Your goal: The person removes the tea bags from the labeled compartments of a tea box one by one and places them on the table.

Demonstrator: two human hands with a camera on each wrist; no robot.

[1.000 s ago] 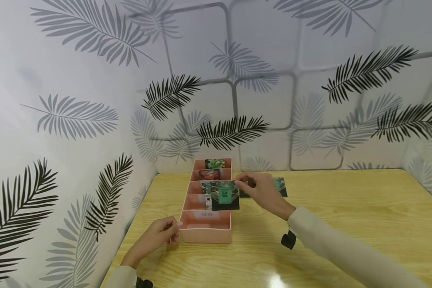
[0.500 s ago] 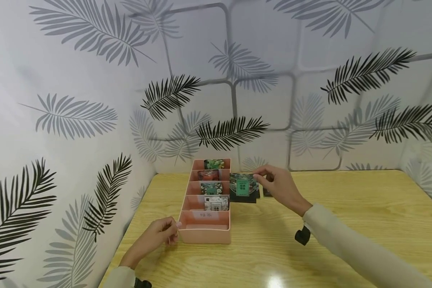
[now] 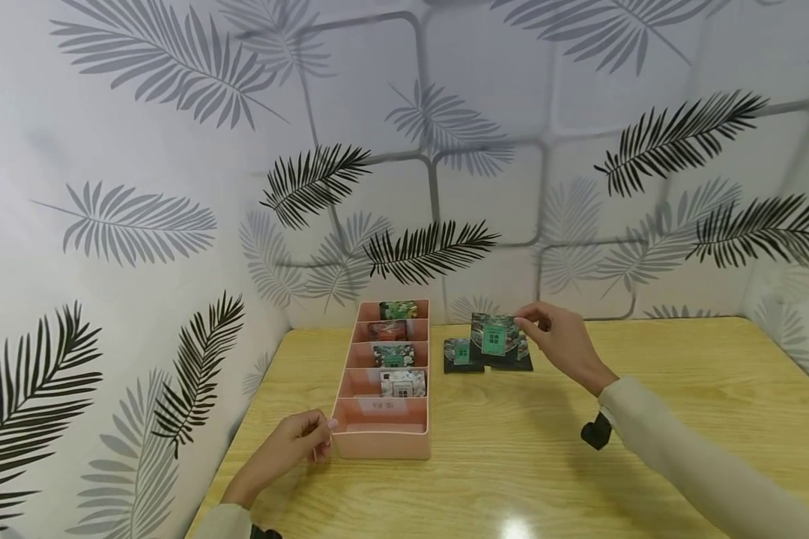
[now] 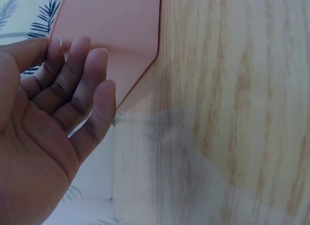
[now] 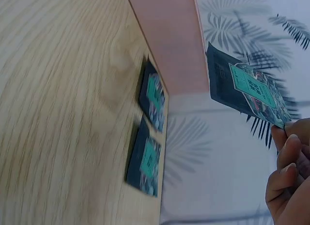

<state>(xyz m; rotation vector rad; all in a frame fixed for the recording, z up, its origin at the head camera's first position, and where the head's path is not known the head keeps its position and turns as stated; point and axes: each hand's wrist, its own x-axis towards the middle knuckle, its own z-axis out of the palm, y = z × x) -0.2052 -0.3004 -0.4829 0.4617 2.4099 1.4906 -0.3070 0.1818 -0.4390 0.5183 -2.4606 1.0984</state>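
Observation:
My right hand (image 3: pixel 562 344) pinches a dark tea sachet (image 3: pixel 494 338) with a green label by its corner. In the head view it overlaps two similar sachets on the table; the right wrist view shows it raised above the table sachets, one near the box (image 5: pixel 153 95) and another (image 5: pixel 145 159) beside it. My left hand (image 3: pixel 293 445) holds the near left corner of a pink divided box (image 3: pixel 384 445), thumb and forefinger at its rim. Its other fingers (image 4: pixel 99 65) curve loosely beside the box's outer wall.
Inside the box, one compartment each holds a white sachet (image 3: pixel 403 384), a green-labelled sachet (image 3: pixel 394 356), a red sachet (image 3: pixel 387 331) and a green sachet (image 3: pixel 398 310). The front compartment shows a paper label (image 3: pixel 382 406). A leaf-patterned wall (image 3: pixel 479 187) stands behind the wooden table (image 3: pixel 580 464).
My right hand has carried the sachet from over the box to the right, over the sachets on the table. My left hand stays at the box corner.

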